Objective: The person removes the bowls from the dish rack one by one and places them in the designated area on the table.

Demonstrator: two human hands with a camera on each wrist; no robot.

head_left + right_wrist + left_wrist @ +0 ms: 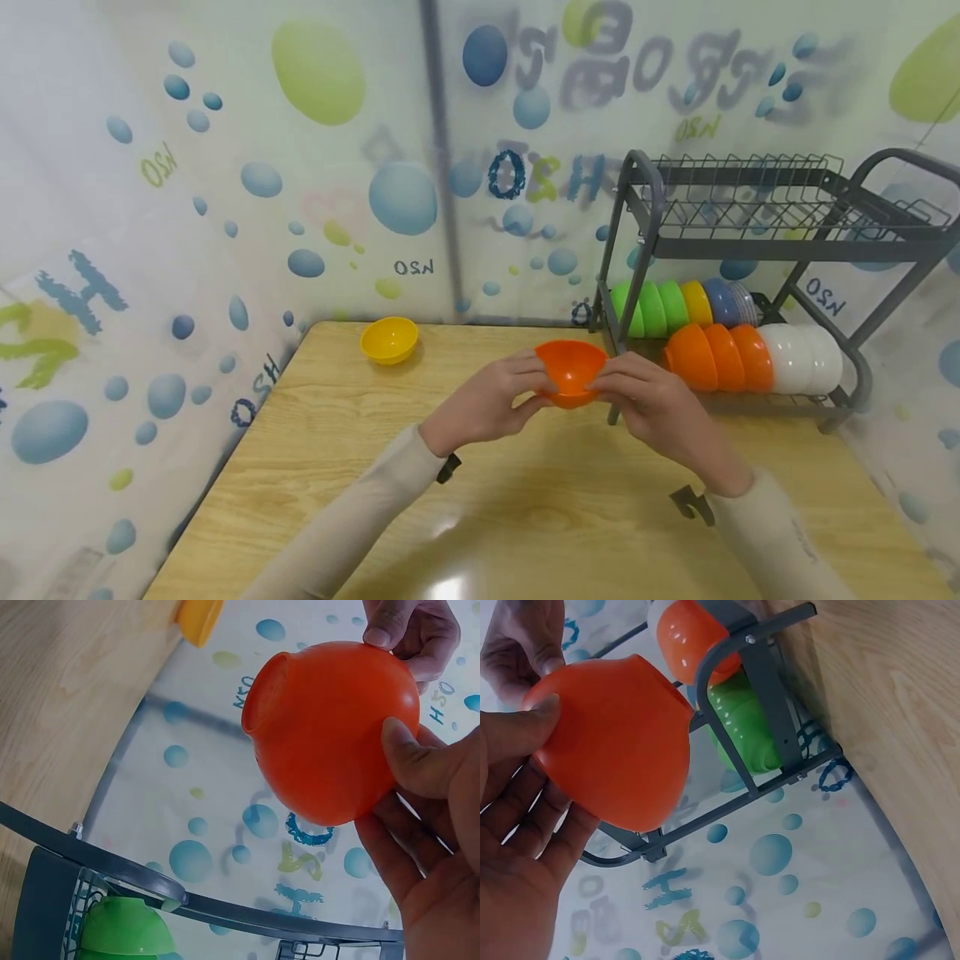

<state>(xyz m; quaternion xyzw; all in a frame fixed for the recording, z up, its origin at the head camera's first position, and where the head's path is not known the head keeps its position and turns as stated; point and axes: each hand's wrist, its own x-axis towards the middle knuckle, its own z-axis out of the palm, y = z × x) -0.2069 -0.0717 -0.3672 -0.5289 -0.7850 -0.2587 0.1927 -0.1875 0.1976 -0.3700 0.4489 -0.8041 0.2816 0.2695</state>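
Both hands hold up one orange bowl (572,375) above the table, its inside facing the head camera. The left hand (495,398) pinches its left rim, thumb on the outer wall and fingers over the edge. At the opposite rim, the right hand (654,408) grips it the same way. In the left wrist view the bowl's smooth outer side (619,742) shows beside the left thumb. From the right wrist, the round foot of the bowl (330,735) is visible, with the right thumb pressed on its wall.
A yellow bowl (389,341) sits at the table's back left. To the right stands a grey two-tier rack (787,248). Its lower tier carries green bowls (651,310), orange bowls (720,358), white bowls (801,358), and yellow and blue ones. A patterned curtain (405,275) hangs behind the table (480,533).
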